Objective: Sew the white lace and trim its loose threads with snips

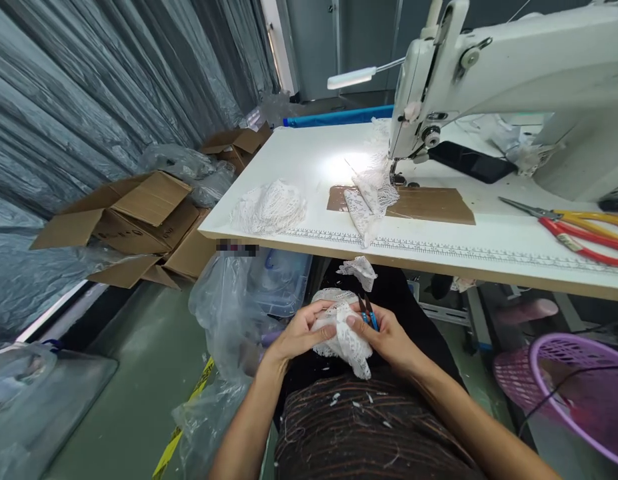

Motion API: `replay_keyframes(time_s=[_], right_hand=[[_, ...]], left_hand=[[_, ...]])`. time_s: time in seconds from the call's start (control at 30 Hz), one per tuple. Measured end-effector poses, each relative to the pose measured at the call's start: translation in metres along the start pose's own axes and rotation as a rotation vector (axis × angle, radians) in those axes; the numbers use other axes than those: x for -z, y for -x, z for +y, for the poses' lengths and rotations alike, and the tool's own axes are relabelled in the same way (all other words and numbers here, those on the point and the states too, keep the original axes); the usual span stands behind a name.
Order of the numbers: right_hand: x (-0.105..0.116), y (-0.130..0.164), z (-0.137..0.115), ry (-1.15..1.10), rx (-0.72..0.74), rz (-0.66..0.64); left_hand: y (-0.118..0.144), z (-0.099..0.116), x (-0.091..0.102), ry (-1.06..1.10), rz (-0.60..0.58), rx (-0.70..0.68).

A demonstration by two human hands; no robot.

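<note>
Over my lap, a bunched piece of white lace (346,340) is held between both hands. My left hand (303,330) pinches its left side, thumb on top. On the right side, my right hand (383,333) grips the lace with its thumb and also holds small blue-handled thread snips (367,313), blades pointing up. A loose lace scrap (359,272) lies on my dark-clothed leg just beyond. More lace (369,200) trails on the table by the needle of the white sewing machine (439,100), and a rounded lace heap (271,207) sits at the table's left.
Red- and yellow-handled scissors (579,227) and a black phone (471,161) lie on the white table (299,153). A purple basket (536,353) stands low at right. Open cardboard boxes (149,200) and plastic bags (221,313) are at left.
</note>
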State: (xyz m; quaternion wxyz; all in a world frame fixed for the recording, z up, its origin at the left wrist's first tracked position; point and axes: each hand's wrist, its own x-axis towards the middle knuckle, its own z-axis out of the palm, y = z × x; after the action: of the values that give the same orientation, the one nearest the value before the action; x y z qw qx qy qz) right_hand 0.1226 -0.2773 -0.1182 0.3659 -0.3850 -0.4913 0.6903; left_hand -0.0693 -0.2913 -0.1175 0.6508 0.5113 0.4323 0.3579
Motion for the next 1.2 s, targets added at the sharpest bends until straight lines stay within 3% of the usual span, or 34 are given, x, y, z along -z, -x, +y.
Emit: replay_keyframes(time_s=[0.1, 0.23, 0.3, 0.47, 0.63, 0.73, 0.83, 0.9, 0.97, 1.03, 1.13, 1.2], right_hand=[[0.008, -0.003, 0.009, 0.27, 0.09, 0.074], [0.024, -0.007, 0.012, 0.65, 0.303, 0.317], [0.031, -0.009, 0.007, 0.659, 0.371, 0.386], [0.036, -0.008, -0.01, 0.543, 0.438, 0.537], [0.037, -0.003, -0.015, 0.504, 0.488, 0.578], [0.042, 0.0, -0.016, 0.512, 0.492, 0.615], [0.048, -0.002, -0.017, 0.51, 0.488, 0.639], [0.049, -0.004, -0.018, 0.483, 0.49, 0.596], [0.046, -0.007, -0.017, 0.42, 0.446, 0.502], [0.039, -0.01, -0.015, 0.334, 0.357, 0.368], [0.025, -0.013, -0.007, 0.202, 0.237, 0.141], [0.018, -0.014, -0.002, 0.142, 0.192, 0.067]], left_hand=[[-0.003, -0.005, 0.007, -0.21, 0.098, -0.004], [-0.017, -0.001, 0.01, -0.643, 0.239, -0.125], [-0.028, 0.007, 0.005, -0.706, 0.33, -0.223], [-0.064, 0.031, -0.023, -0.709, 0.69, -0.49], [-0.085, 0.047, -0.044, -0.897, 0.824, -0.53], [-0.074, 0.054, -0.044, -0.808, 0.667, -0.498], [-0.05, 0.06, -0.041, -0.529, 0.327, -0.389], [-0.032, 0.061, -0.038, -0.323, 0.125, -0.275], [-0.019, 0.059, -0.033, -0.135, -0.002, -0.164], [-0.014, 0.053, -0.028, 0.036, -0.019, -0.094], [-0.018, 0.043, -0.02, 0.221, 0.063, -0.023], [-0.023, 0.038, -0.016, 0.281, 0.1, 0.031]])
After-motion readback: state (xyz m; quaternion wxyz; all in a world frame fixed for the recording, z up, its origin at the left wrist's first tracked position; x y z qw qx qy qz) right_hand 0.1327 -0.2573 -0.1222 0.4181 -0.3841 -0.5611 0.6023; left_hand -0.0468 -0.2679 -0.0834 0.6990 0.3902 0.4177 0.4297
